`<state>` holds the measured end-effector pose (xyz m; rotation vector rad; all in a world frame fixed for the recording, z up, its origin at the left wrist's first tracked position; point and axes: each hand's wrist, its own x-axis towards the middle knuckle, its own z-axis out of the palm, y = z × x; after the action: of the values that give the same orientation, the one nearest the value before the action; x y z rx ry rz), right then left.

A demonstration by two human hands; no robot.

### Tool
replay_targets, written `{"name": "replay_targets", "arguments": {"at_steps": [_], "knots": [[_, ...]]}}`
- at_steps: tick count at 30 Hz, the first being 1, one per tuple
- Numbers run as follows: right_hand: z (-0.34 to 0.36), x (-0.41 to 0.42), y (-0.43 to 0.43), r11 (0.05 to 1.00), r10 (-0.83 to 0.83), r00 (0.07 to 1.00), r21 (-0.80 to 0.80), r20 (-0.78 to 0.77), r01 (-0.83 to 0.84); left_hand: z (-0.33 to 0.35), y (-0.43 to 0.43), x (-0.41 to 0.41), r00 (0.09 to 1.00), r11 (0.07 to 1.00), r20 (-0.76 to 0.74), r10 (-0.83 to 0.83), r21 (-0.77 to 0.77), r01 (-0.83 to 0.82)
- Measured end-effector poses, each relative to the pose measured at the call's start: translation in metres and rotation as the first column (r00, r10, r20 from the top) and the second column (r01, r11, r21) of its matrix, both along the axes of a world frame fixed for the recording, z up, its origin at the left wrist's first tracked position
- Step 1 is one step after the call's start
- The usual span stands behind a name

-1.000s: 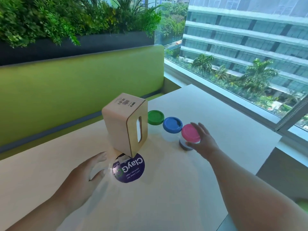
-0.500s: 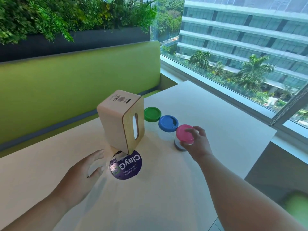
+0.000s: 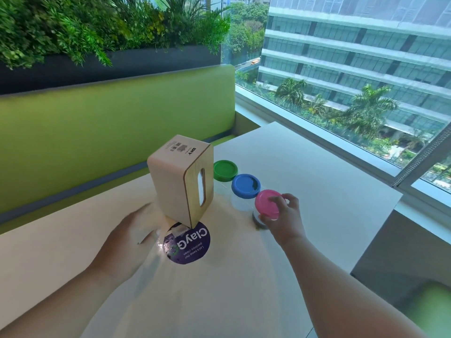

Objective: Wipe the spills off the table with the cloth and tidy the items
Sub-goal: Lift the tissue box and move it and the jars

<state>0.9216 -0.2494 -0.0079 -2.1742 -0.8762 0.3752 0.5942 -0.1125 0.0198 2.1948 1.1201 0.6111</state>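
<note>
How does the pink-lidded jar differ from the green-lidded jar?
The pink-lidded jar is gripped at its lid by the right hand; the green-lidded jar is untouched. The pink lid looks tilted, the green one lies level. The pink-lidded jar is nearest the camera, the green-lidded jar farthest, beside the wooden tissue box. Both have round lids, in one row with the blue-lidded jar.

Qty per item type:
- Lidded jars, x3: green-lid jar [image 3: 225, 170], blue-lid jar [image 3: 245, 185], pink-lid jar [image 3: 264, 201].
- Wooden tissue box [image 3: 180, 181], x1.
- Round purple sticker [image 3: 190, 243], x1.
- Hands, x2: left hand [image 3: 127, 240], right hand [image 3: 286, 218].
- Table [image 3: 305, 167], x1.
- Green bench [image 3: 109, 123], x1.
</note>
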Motion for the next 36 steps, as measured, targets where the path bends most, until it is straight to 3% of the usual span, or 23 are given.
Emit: {"name": "replay_targets", "arguments": {"at_steps": [6,11,15,28,33,36], "knots": [[0.008,0.002,0.000,0.991,0.015,0.999,-0.130,0.048,-0.008,0.050,0.009,0.055,0.980,0.988,0.160,0.119,0.083,-0.133],[0.013,0.002,-0.001,0.968,0.038,0.987,-0.252,0.155,0.002,0.066,0.014,0.082,0.958,0.970,0.211,0.195,0.100,-0.220],[0.019,-0.001,-0.001,0.978,0.049,0.983,-0.207,0.178,-0.011,0.065,0.018,0.096,0.957,0.969,0.165,0.240,0.018,-0.246],[0.033,-0.005,0.000,0.998,0.051,0.960,-0.052,0.275,-0.038,0.062,0.021,0.098,0.951,0.959,0.136,0.276,0.027,-0.282],[0.037,-0.008,0.002,0.989,0.086,0.934,-0.143,0.346,-0.038,0.060,0.014,0.093,0.939,0.959,0.222,0.264,0.040,-0.279],[0.039,-0.010,0.001,0.986,0.097,0.920,-0.160,0.379,-0.038,0.055,0.015,0.087,0.906,0.957,0.311,0.286,-0.041,-0.288]]}}
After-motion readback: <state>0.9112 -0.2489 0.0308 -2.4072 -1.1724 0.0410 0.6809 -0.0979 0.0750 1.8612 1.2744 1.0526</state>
